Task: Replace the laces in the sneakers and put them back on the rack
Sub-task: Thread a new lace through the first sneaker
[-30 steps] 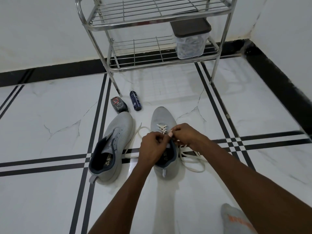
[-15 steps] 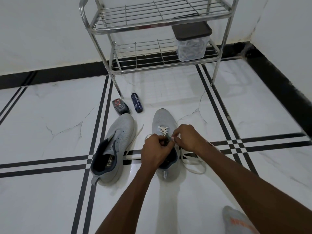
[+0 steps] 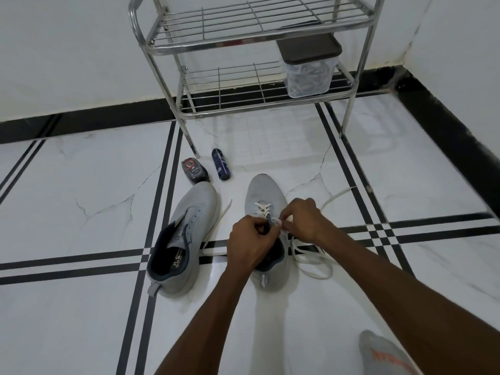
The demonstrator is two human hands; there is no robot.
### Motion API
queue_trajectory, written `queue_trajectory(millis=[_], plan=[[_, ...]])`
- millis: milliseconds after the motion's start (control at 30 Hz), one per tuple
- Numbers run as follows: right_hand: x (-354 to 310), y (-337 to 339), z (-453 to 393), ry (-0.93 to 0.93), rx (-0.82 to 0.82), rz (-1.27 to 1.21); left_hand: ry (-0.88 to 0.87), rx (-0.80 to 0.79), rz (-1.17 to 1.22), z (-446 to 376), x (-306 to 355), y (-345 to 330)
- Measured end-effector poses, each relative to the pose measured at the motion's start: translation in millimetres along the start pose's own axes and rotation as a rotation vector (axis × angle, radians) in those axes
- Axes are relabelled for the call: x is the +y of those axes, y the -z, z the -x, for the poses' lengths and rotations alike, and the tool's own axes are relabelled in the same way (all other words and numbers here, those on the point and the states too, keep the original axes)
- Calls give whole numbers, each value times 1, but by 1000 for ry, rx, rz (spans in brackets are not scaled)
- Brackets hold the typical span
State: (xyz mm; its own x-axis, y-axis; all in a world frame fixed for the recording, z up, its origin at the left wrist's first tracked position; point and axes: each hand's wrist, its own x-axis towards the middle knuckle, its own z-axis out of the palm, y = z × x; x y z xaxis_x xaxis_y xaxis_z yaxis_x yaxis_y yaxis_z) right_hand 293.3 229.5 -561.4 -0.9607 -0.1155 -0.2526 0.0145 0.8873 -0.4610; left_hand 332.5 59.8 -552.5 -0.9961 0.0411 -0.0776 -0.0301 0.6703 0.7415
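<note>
Fingers (image 3: 281,225) of right hand (image 3: 303,220) pinch the flat white cloth lace (image 3: 311,255) at mid-frame; left hand (image 3: 249,244) fingers curl on the lace at the eyelets of the grey knit sneaker (image 3: 263,190). Second grey sneaker (image 3: 189,226), unlaced, lies just left on the white tiled floor (image 3: 81,198). Chrome wire rack (image 3: 243,36) stands at top centre. Lace looks limp, light, likely slippery; best gripped near the tip. Sneaker is soft, light; hold by the collar.
</note>
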Motion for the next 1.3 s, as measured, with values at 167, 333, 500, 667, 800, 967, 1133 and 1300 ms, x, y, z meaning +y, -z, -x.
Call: queue_trajectory(millis=[167,333,500,667,800,967,1133,1300], plan=[[25,18,-9,-261,83,-3,-7,8,-10,0,-5,-2],[19,28,-2,-244,-8,57,-21,-8,27,-2,-2,0],[-4,25,7,-77,-48,-217,3,193,179,-3,-17,12],[-19,21,11,-79,-22,-219,128,52,112,-9,-31,16],[-23,17,11,-87,-8,-205,161,49,92,-14,-26,15],[-27,12,13,-113,16,-164,91,69,91,-17,-24,15],[-28,7,12,-113,9,-158,119,14,152,-22,-31,19],[-17,18,14,-107,-52,-348,85,128,200,-30,-24,35]])
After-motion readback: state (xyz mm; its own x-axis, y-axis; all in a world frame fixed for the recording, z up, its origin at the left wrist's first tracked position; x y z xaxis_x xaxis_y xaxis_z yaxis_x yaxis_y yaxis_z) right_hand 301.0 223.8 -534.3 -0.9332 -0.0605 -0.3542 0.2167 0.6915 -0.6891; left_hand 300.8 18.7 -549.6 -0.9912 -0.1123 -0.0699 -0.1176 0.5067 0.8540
